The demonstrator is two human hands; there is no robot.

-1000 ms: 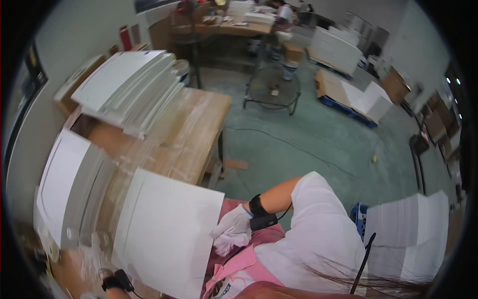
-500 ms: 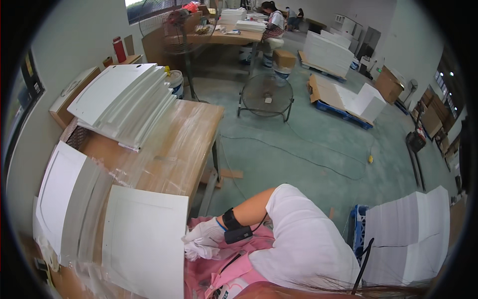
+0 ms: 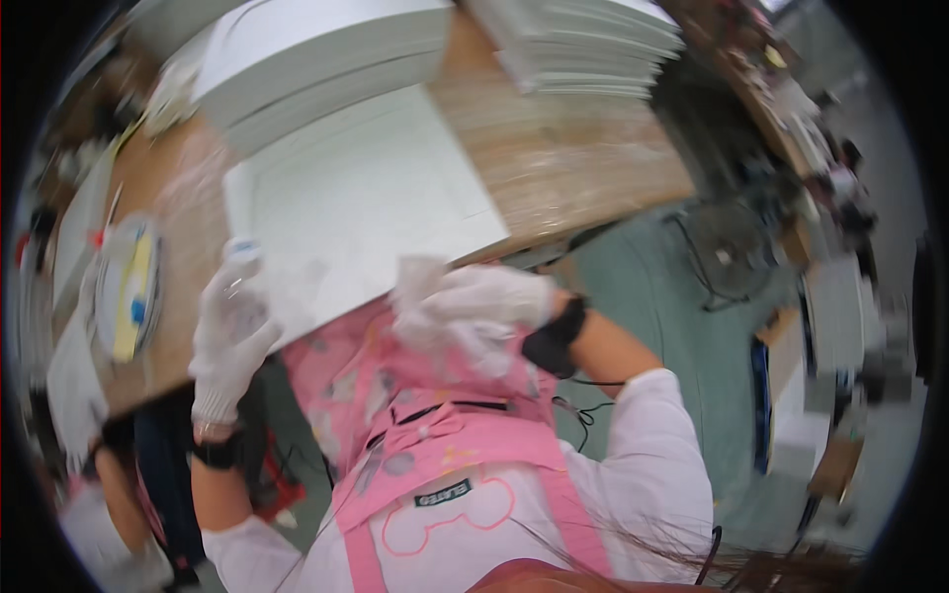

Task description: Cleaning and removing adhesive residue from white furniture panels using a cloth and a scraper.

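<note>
Head view: left hand (image 3: 229,341) fingers grip bottle (image 3: 240,287), white panel (image 3: 366,198) beside.

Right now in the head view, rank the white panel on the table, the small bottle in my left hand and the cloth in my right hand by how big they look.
1. white panel
2. cloth
3. small bottle, though blur makes these two close.

Head-worn fisheye, close, steeply downward

A wooden worktable (image 3: 583,148) fills the upper view, with stacks of white panels (image 3: 583,44) on it. Beyond its edge lies a green floor (image 3: 682,326), cluttered at right and blurred.
</note>
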